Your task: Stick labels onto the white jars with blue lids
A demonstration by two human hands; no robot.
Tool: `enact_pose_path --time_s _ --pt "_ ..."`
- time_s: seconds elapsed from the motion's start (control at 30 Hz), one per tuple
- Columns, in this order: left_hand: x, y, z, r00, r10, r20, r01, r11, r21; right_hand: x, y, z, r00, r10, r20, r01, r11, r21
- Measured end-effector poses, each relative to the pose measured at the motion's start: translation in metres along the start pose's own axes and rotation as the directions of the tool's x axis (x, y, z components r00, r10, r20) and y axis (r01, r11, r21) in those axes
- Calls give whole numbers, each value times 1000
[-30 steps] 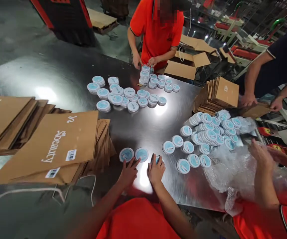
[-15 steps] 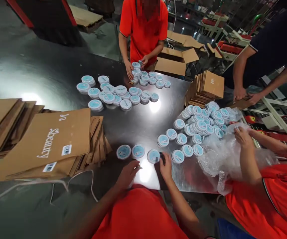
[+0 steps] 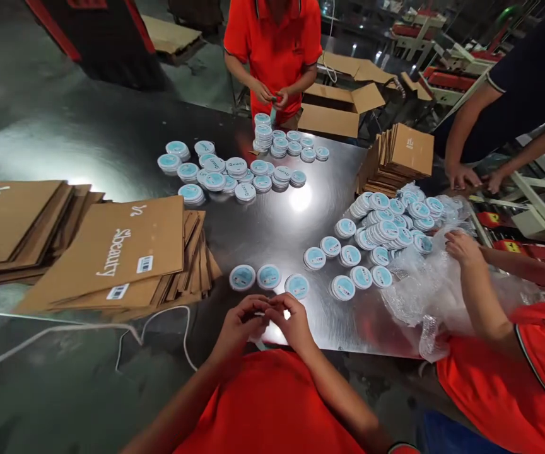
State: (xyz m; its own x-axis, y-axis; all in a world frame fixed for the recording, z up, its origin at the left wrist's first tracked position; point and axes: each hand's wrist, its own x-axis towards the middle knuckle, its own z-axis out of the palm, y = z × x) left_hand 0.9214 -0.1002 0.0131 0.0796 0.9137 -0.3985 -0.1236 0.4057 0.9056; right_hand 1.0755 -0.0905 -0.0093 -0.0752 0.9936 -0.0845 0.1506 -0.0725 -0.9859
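At the left of the frame, flattened cardboard boxes are lying in uneven stacks on the metal bench, and a white cable is trailing below them. Left of upper centre, a cluster of round containers is spreading over the bench. At lower centre, the left hand is curling its fingers and meeting the right hand at the fingertips; whether either is pinching anything, one cannot tell. Just beyond them, three round blue-labelled containers are sitting in a loose row, the rightmost nearest the right hand. At top centre, a person in red is bringing both hands together above a stack of containers. Toward the right, more containers are crowding beside clear bubble wrap, which another person's hand is touching.
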Motion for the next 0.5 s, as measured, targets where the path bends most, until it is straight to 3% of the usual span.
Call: enact_pose_path --time_s 0.13,0.27,0.37,0.5 --pt "-8 5 5 1000 20 -22 -21 997 -70 -5 -6 -1 999 -50 -5 50 999 13" --pt "-5 11 11 993 -102 -62 97 992 -78 -10 -11 -2 993 -117 -24 117 993 7" --pt "-1 9 13 988 -117 -96 118 993 -3 -12 -9 -5 995 -93 -30 93 996 0" --pt "2 1 15 994 -11 -110 33 978 204 -14 1 -6 994 18 -104 -14 999 36"
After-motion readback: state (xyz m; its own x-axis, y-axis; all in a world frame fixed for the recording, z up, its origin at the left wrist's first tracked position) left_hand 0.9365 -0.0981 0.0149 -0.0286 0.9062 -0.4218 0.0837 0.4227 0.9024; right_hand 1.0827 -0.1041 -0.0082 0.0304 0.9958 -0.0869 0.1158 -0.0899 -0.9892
